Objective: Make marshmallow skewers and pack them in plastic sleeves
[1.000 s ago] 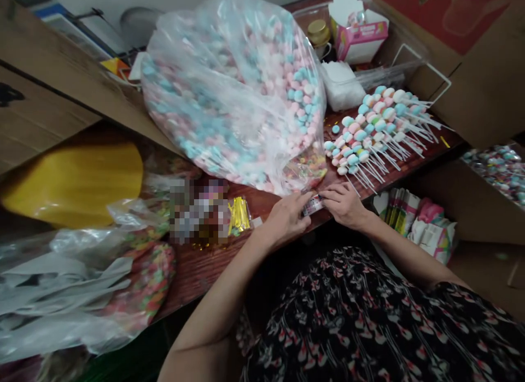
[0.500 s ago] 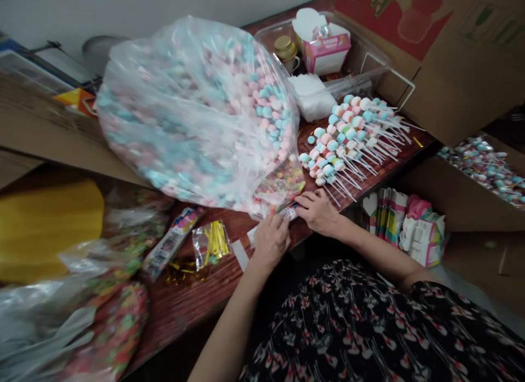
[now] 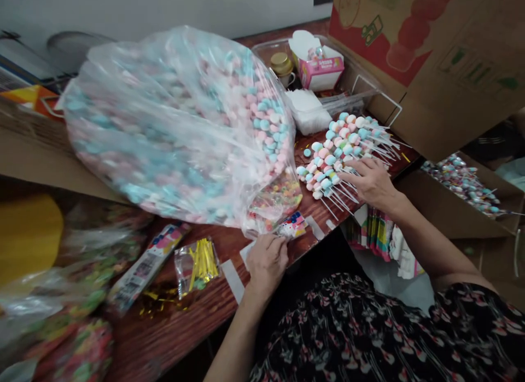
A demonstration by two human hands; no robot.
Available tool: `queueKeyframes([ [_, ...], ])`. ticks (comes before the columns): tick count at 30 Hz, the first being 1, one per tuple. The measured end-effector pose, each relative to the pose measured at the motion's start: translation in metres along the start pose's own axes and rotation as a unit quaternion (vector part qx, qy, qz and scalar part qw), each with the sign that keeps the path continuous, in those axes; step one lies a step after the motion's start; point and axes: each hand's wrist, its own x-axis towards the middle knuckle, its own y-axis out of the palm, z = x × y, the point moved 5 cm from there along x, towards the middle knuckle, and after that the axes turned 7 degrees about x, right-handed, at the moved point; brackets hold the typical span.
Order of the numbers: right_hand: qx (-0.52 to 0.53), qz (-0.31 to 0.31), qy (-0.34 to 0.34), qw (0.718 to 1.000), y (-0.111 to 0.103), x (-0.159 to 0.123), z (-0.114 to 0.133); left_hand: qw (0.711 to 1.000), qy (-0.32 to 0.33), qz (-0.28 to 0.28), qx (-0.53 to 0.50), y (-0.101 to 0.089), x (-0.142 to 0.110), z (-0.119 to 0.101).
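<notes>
A large clear plastic bag of pink and blue marshmallows (image 3: pixel 176 125) lies on the wooden table (image 3: pixel 172 327), with colourful small candy in its near corner (image 3: pixel 274 198). My right hand (image 3: pixel 369 182) rests with its fingers spread on the sticks of several marshmallow skewers (image 3: pixel 332 155), and I cannot see a skewer gripped. My left hand (image 3: pixel 266 264) is down at the table's near edge, its fingertips on a white paper strip (image 3: pixel 249 253). A small printed packet (image 3: pixel 292 226) lies just beyond those fingers, untouched.
A printed strip pack (image 3: pixel 145 267) and a clear packet of gold twist ties (image 3: pixel 197 267) lie left of my left hand. A clear tray (image 3: pixel 348 86) holds a pink box and a jar. Cardboard flaps stand at the upper right. A box of wrapped sweets (image 3: pixel 463 187) sits right.
My right hand has left the printed packet and moved up and right onto the skewer sticks. My left hand has shifted slightly toward me. The printed packet now lies free on the table.
</notes>
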Motion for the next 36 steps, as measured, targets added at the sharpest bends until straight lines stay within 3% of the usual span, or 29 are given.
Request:
queueKeyframes([
  [3, -0.005, 0.077, -0.065, 0.995, 0.008, 0.016, -0.001, 1.000, 0.005, 0.011, -0.004, -0.003, 0.001, -0.002],
  [6, 0.010, 0.097, -0.093, 0.991, 0.016, 0.022, -0.008, 0.999, -0.007, 0.034, 0.018, -0.006, 0.003, -0.005],
  [9, 0.062, 0.049, -0.078, 0.994, 0.020, 0.022, -0.019, 0.998, -0.034, 0.042, -0.013, -0.007, 0.007, -0.002],
  [12, 0.153, -0.051, -0.037, 0.986, 0.014, 0.017, -0.020, 0.990, -0.083, 0.028, -0.109, -0.006, 0.009, 0.005],
  [14, 0.239, -0.128, -0.001, 0.963, 0.004, 0.012, -0.011, 0.982, -0.112, 0.017, -0.151, -0.005, 0.009, 0.010],
  [17, 0.378, -0.209, 0.080, 0.898, -0.013, -0.001, 0.008, 0.981, -0.125, 0.010, -0.146, -0.006, 0.006, 0.016],
  [20, 0.485, -0.224, 0.157, 0.830, -0.022, -0.018, 0.028, 0.986, -0.099, 0.041, -0.131, -0.005, 0.004, 0.015],
  [22, 0.530, -0.210, 0.177, 0.802, -0.022, -0.030, 0.038, 0.987, -0.082, 0.065, -0.124, -0.004, 0.004, 0.013],
  [27, 0.564, -0.190, 0.218, 0.774, -0.016, -0.054, 0.048, 0.986, -0.095, 0.080, -0.113, -0.003, 0.006, 0.009],
  [31, 0.587, -0.205, 0.239, 0.746, -0.013, -0.064, 0.053, 0.982, -0.126, 0.012, -0.138, -0.005, 0.002, 0.012],
  [33, 0.602, -0.212, 0.248, 0.729, -0.010, -0.068, 0.054, 0.989, -0.112, -0.009, -0.101, -0.005, -0.001, 0.013],
  [36, 0.613, -0.228, 0.272, 0.706, -0.006, -0.073, 0.050, 0.997, -0.067, 0.027, -0.030, -0.002, -0.004, 0.011],
])
